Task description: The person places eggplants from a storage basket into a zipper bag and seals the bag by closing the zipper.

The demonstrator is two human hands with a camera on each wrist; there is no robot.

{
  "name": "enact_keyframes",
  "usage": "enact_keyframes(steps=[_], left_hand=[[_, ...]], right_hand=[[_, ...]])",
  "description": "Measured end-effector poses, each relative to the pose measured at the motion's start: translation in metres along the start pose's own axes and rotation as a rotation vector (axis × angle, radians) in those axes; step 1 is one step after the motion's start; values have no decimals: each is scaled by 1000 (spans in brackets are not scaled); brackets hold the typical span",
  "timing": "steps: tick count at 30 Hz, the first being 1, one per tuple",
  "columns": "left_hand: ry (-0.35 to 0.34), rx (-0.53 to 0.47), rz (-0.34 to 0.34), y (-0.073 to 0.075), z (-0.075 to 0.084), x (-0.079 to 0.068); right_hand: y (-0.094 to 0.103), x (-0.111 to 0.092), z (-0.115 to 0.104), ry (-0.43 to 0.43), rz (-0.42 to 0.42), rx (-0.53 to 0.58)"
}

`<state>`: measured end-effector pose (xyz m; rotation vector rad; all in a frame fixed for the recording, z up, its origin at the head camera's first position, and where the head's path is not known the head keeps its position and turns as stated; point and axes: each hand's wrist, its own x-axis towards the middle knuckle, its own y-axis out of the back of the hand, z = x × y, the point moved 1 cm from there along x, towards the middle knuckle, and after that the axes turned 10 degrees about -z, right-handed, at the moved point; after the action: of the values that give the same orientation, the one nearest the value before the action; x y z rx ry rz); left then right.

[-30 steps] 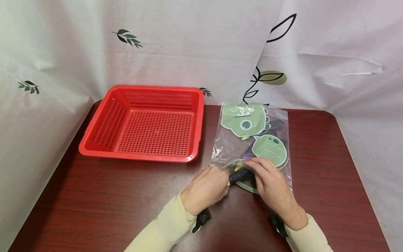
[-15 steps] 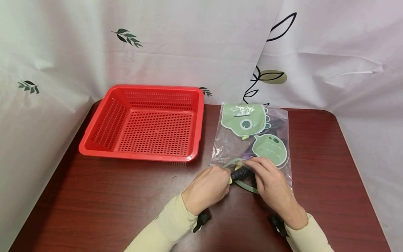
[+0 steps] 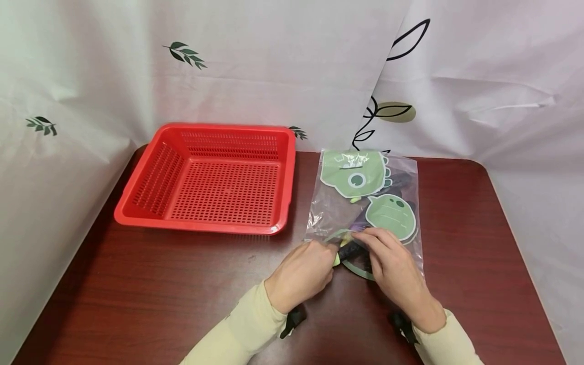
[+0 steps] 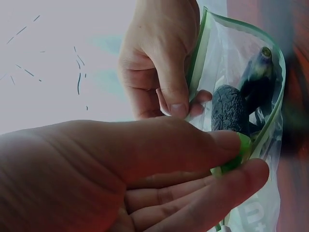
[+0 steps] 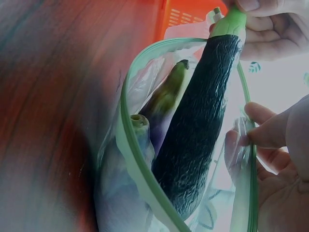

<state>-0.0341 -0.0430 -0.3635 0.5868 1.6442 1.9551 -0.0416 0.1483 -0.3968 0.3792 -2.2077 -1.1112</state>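
My left hand (image 3: 302, 276) pinches the light green end of a long, dark, wrinkled eggplant (image 5: 200, 113) between thumb and fingers. The eggplant's dark body slants down inside the mouth of a clear zip bag (image 3: 326, 215) printed with green dinosaurs. My right hand (image 3: 396, 266) holds the bag's green-edged rim (image 4: 195, 63) between thumb and fingers, keeping the mouth spread. Inside the bag, a purple eggplant with a green top (image 5: 166, 92) and a paler purple one (image 5: 123, 181) lie beside the dark one, as the right wrist view shows.
A red perforated basket (image 3: 223, 192) stands on the brown table (image 3: 159, 284) to the left of the bag, with nothing seen in it. White cloth (image 3: 274, 66) with leaf prints hangs behind and at both sides.
My left hand has edged slightly right toward the bag, and the eggplant has slid a little deeper into it. The right hand, bag and basket stay in place.
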Motion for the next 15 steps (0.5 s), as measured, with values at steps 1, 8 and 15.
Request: enact_keyframes(steps=[1, 8, 15], left_hand=[[-5, -3, -4, 0, 0, 0], [-35, -29, -23, 1, 0, 4], [-43, -18, -9, 0, 1, 5]], right_hand=[[0, 0, 0, 0, 0, 1], [1, 0, 1, -10, -8, -5], [1, 0, 1, -8, -9, 2]])
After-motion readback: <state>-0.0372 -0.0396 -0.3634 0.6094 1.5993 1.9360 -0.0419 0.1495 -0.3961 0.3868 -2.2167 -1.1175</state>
